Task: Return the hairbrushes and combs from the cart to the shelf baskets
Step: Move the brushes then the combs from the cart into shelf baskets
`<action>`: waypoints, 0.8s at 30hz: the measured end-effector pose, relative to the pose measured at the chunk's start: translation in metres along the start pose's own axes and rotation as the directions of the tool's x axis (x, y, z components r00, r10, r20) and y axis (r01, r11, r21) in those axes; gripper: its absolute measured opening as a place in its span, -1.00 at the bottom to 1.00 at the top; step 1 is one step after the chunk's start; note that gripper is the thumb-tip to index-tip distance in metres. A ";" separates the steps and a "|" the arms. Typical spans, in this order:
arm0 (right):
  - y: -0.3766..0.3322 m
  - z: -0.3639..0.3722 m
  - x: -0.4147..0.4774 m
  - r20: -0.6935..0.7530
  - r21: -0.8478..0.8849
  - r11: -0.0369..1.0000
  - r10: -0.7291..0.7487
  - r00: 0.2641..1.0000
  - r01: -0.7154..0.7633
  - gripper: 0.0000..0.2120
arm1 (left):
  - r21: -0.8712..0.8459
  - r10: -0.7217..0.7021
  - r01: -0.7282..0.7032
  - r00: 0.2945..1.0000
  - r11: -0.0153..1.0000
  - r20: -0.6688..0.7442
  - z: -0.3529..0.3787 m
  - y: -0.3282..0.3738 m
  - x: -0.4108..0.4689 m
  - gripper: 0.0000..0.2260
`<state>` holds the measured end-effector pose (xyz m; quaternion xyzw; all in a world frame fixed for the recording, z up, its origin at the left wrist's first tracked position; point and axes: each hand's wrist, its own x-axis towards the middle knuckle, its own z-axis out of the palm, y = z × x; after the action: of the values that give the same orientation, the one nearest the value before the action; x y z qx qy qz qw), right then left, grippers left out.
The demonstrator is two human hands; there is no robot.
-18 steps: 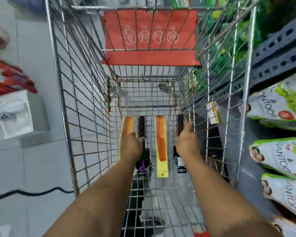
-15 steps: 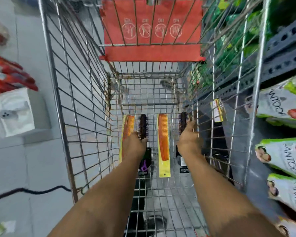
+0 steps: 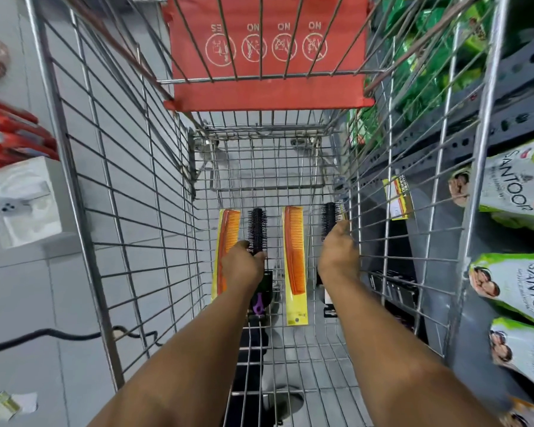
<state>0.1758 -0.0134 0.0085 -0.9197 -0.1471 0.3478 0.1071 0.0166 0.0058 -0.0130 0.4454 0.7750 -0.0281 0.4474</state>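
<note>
cart [image 3: 74, 167] floor, frame centre: two brushes [image 3: 256, 229] [image 3: 329, 218], two combs [image 3: 227, 241] [image 3: 294, 251], none shelved yet. left hand [image 3: 244, 266]: fingers curled round the left brush's neck. right hand [image 3: 338, 254]: over the right brush; grip cannot be told. shelf baskets: not visible. right edge: soap packs [image 3: 512, 186].

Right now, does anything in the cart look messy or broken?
Nothing stands out. Two orange combs and two black round brushes lie side by side, roughly parallel, on the cart floor, and none looks damaged. The left hand and right hand each reach down onto a brush.
</note>
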 end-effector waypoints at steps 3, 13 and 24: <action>0.006 0.009 0.001 -0.026 0.014 0.999 0.030 0.999 -0.030 -0.44 | -0.029 -0.010 0.011 1.000 1.000 0.004 0.000 -0.001 0.001 -0.50; -0.011 -0.023 -0.023 0.048 -0.283 0.943 -0.166 0.985 0.173 -0.52 | -0.137 0.036 -0.036 0.999 0.990 -0.007 -0.031 0.005 -0.022 -0.53; -0.032 -0.121 -0.116 -0.014 -0.024 0.910 -0.414 0.910 0.414 -0.69 | -0.379 0.238 -0.238 0.970 0.894 -0.048 -0.110 0.049 -0.088 -0.55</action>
<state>0.1675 -0.0348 0.1774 -0.8720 -0.3412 0.3069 0.1704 -0.0041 0.0250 0.1329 0.4412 0.7052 0.1784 0.5256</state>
